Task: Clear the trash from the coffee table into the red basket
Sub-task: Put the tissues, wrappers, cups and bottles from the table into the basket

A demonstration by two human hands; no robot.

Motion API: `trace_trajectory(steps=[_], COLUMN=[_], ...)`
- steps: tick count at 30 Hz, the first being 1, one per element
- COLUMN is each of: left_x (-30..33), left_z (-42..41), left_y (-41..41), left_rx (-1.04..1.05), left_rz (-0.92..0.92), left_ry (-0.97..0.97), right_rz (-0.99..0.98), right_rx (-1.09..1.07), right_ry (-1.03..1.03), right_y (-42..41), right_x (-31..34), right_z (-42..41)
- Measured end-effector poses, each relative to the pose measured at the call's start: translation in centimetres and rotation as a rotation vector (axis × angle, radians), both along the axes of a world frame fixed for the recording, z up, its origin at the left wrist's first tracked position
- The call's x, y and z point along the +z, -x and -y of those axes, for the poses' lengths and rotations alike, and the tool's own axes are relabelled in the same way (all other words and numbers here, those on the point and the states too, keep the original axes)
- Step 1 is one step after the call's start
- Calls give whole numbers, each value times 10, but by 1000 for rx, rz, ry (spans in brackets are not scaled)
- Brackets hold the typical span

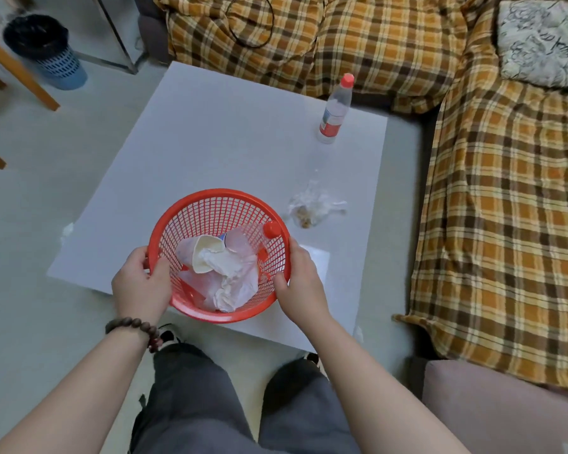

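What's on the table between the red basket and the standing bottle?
In the head view, a crumpled clear plastic wrapper with brown crumbs lies between the red basket and the standing bottle; the rest is bare coffee table.

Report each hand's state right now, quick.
Left hand: closed on the left rim of the red basket.
Right hand: closed on the basket's right rim.

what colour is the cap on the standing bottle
Red, on the upright bottle; the head view shows it.
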State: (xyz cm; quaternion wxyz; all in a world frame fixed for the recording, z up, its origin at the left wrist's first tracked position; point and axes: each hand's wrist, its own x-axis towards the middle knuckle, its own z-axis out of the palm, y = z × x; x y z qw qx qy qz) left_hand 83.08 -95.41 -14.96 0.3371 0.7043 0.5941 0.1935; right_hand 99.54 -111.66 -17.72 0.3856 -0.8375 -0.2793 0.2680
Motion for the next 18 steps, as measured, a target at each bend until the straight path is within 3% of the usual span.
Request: trace_trajectory(steps=[6,11,14,18], left_x=[-1,-6,-12,-25], left_z=[66,78,72,61], left_y=[-10,1,13,29], left_rx=[148,229,300,366], left_rz=[-18,-69,-94,-116], left_ry=[17,6,21,9], right_rz=[-70,-245,-308,-150], right_rx=[103,100,5,110], right_ry=[12,-2,131,415], right_y=[-24,-26,-34,-51], right_x=[-13,-40,-70,-112], right_z=[43,39,43,57])
